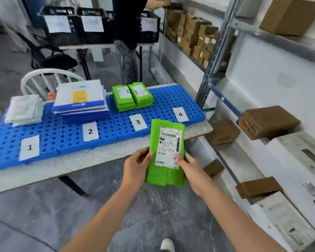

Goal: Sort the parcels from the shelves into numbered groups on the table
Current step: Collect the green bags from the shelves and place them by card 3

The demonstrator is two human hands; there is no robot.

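Observation:
I hold a green parcel with a white shipping label in front of me, just short of the table's near edge. My left hand grips its left side and my right hand its right side. On the table lie blue perforated mats with paper cards numbered 1 to 4. White parcels are stacked behind card 1, blue-and-white mailers behind card 2, and two stacks of green parcels behind card 3. The mat around card 4 carries no parcel.
Metal shelves run along the right, with brown cardboard boxes and white boxes. Another person stands beyond the table at a far shelf. Black crates sit on a second table. A white chair stands behind the left end.

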